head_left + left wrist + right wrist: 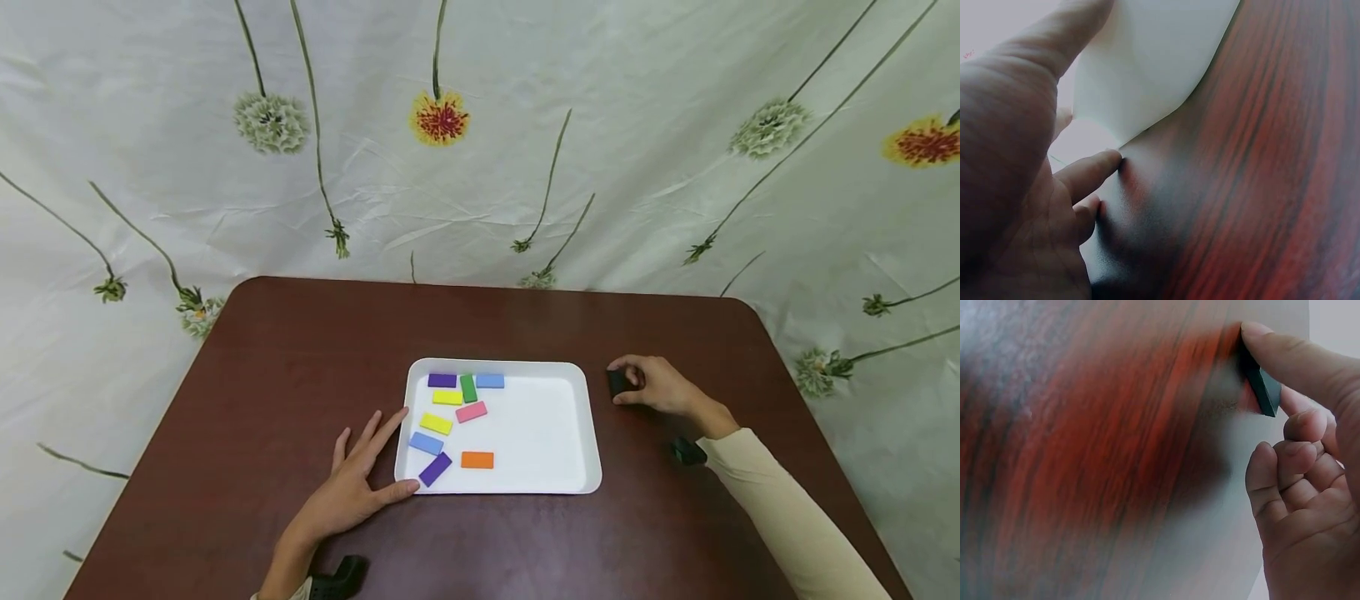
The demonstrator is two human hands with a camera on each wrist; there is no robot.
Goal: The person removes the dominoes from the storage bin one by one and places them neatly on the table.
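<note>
Beside the white tray point(536, 425), a dark block point(617, 382) is pinched by the right hand point(658, 385), the tray touched by the outspread left hand point(351, 492); gripping seems underway, steady lifting probably required.

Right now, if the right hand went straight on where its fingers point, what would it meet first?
Probably the white tray, at its right rim, just beyond the dark block in the right hand. Height is unclear, so it may pass above.
</note>
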